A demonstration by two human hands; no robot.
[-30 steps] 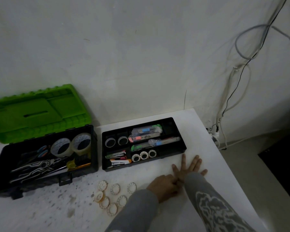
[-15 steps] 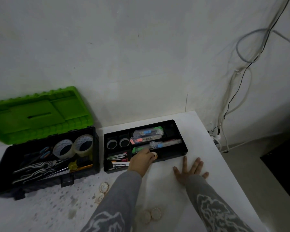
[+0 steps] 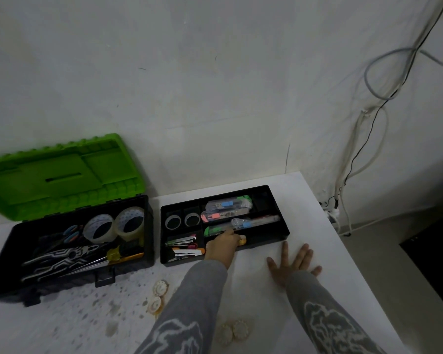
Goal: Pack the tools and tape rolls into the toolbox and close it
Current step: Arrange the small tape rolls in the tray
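Observation:
The black toolbox [image 3: 150,226] stands open at the left, its green lid [image 3: 62,177] leaning on the wall. Inside lie two large tape rolls [image 3: 100,227], pliers [image 3: 62,256], scissors [image 3: 71,232] and a screwdriver [image 3: 120,254]. To its right on the table sits the black insert tray [image 3: 279,218] with utility knives [image 3: 225,204], staplers [image 3: 182,240] and two small rolls [image 3: 173,222]. My left hand [image 3: 221,245] reaches into the tray's front compartment and pinches a small tape roll [image 3: 242,240]. My right hand [image 3: 292,264] lies flat on the table. Several small tape rolls [image 3: 161,287] lie loose near my left sleeve.
The white table [image 3: 330,251] is stained at the front left and ends close on the right. Cables [image 3: 356,154] hang down the wall to a socket strip [image 3: 333,213] beside the table's far right corner.
My left hand left my right hand, swung up to the tray with a small roll and now sits slightly deeper in the front compartment. The right hand stayed flat.

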